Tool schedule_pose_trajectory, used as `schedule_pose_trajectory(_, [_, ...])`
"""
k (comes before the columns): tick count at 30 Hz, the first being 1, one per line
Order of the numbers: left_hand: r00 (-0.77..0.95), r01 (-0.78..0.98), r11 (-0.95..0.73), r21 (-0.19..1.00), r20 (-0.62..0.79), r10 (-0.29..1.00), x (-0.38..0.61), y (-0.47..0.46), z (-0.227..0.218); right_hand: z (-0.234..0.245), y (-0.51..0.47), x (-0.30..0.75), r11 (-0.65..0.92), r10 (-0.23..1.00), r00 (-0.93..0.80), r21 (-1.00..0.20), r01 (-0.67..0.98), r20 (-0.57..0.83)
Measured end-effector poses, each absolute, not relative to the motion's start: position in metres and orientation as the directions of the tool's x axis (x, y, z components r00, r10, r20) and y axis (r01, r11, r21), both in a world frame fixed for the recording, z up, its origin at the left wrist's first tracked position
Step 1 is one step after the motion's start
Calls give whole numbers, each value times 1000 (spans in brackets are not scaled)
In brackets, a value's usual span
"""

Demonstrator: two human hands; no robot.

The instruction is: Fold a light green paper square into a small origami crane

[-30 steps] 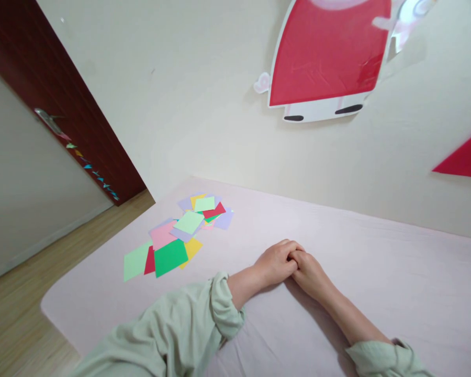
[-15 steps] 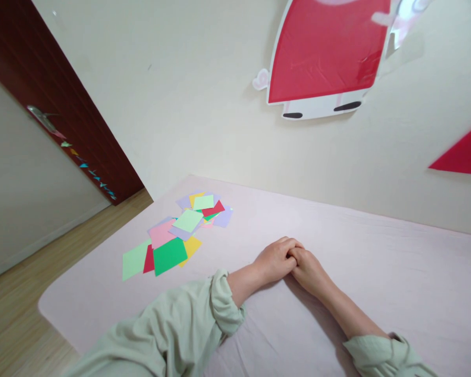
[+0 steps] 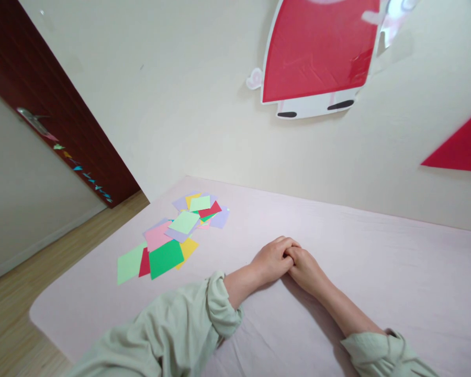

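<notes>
coloured paper sheets (image 3: 183, 223) | flat, overlapping, loosely spread | left of the left hand (image 3: 273, 260), well apart | dark green sheet (image 3: 166, 259) partly over yellow sheet (image 3: 190, 248) | pale green sheet (image 3: 130, 265) farthest left

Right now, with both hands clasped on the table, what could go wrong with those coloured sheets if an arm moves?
The left sleeve is close to the bright green sheet; if the left hand swung outward, the sleeve might brush that sheet out of place. Mid-spread, a lilac sheet lies partly under a pale green sheet, so tugging the lower one could shift the upper.
</notes>
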State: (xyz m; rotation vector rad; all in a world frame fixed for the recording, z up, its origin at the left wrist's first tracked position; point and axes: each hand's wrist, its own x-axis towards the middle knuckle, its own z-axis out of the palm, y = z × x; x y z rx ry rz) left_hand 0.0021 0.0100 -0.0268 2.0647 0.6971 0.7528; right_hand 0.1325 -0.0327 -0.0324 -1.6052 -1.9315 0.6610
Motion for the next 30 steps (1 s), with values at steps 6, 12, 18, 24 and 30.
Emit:
schedule_pose_trajectory(6, [674, 225, -516, 827, 250, 695, 1, 11, -25, -28, -34, 132, 178, 983, -154, -677, 714, 96])
schedule_pose_trajectory(12, [671, 230, -517, 824, 250, 697, 3, 8, -26, -29, -33, 131, 189, 981, -162, -681, 708, 104])
schedule_pose_trajectory(18, [672, 343, -592, 729, 250, 697, -15, 17, -13, -22, -37, 132, 201, 978, -175, -717, 668, 110])
schedule_pose_trajectory(24, [55, 954, -90, 286, 126, 991, -142, 121, 15, -14, -37, 132, 141, 988, -145, -757, 638, 61])
schedule_pose_trajectory(30, [23, 998, -22, 55, -21, 1000, -207, 163, 5, -14, -37, 132, 141, 988, -137, -768, 624, 70])
